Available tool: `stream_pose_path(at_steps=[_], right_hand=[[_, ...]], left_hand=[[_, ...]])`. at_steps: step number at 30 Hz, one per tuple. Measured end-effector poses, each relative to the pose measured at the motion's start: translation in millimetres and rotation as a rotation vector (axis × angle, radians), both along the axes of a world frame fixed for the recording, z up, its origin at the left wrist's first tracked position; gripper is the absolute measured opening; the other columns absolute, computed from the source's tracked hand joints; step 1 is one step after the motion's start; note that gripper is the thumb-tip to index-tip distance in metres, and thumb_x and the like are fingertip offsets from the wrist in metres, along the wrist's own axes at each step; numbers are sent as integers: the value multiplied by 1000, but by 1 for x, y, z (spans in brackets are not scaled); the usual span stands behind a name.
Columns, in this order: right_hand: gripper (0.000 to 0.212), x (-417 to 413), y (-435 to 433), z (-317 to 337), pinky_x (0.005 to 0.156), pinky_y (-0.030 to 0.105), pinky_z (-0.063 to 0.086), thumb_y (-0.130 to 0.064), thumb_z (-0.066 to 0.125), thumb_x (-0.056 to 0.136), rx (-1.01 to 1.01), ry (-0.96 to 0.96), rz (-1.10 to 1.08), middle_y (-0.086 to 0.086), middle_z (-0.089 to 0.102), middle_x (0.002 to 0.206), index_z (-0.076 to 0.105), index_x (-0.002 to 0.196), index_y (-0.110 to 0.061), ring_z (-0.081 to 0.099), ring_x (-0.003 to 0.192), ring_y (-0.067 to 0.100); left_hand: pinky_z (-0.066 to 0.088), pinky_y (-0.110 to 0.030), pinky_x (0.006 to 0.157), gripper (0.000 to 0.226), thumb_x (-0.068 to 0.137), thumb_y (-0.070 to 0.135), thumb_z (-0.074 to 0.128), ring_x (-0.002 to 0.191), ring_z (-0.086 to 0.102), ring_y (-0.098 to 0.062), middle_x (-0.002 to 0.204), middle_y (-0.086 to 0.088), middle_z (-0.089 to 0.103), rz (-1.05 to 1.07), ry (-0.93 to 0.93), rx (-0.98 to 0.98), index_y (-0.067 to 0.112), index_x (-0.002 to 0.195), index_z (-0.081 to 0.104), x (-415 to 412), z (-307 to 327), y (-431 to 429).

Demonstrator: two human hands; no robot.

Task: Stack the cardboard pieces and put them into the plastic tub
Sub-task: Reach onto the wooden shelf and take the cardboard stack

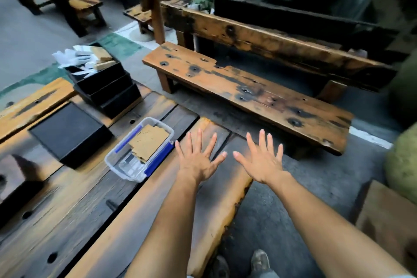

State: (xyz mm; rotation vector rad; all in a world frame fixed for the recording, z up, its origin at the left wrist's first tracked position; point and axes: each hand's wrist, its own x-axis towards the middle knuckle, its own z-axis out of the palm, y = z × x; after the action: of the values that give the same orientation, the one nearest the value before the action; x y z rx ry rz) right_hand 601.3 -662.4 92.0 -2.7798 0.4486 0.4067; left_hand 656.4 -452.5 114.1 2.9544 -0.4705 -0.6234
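Note:
A clear plastic tub [112, 161] with blue side clips sits on the wooden table, left of my hands. Brown cardboard pieces [149, 141] lie stacked flat inside it. My left hand [198, 159] hovers over the table's right end, just right of the tub, palm down with fingers spread and nothing in it. My right hand [261, 160] is held the same way beside it, past the table's edge above the floor, also empty.
A flat black box [67, 131] lies left of the tub. Behind it stands a stepped black organizer [108, 88] holding white and tan pieces. A wooden bench [248, 95] stands across the aisle. The table's right edge [239, 196] drops to grey floor.

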Motion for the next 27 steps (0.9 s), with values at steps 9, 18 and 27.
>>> stream_pose_path(at_steps=[9, 18, 27], right_hand=[[100, -68, -77, 2, 123, 62, -15, -95, 4, 78, 6, 14, -201, 3, -29, 169, -12, 161, -43, -26, 157, 27], [100, -158, -171, 4, 120, 62, -19, -95, 7, 79, 11, 21, -396, 5, -27, 170, -9, 162, -42, -26, 157, 27], [100, -242, -249, 6, 119, 63, -20, -96, 3, 77, -20, 29, -550, 4, -29, 169, -11, 161, -43, -26, 157, 28]], left_hand=[[-18, -71, 117, 81, 84, 90, 0, 154, -31, -35, 168, 3, -34, -206, -13, 0, 55, 154, -21, -21, -5, -96], [-16, -71, 118, 82, 82, 90, -1, 155, -30, -35, 169, 4, -30, -366, -16, 8, 56, 155, -20, -85, -11, -206], [-18, -71, 118, 81, 83, 90, -3, 153, -33, -34, 167, 6, -33, -533, -23, 19, 55, 154, -20, -144, -2, -307]])
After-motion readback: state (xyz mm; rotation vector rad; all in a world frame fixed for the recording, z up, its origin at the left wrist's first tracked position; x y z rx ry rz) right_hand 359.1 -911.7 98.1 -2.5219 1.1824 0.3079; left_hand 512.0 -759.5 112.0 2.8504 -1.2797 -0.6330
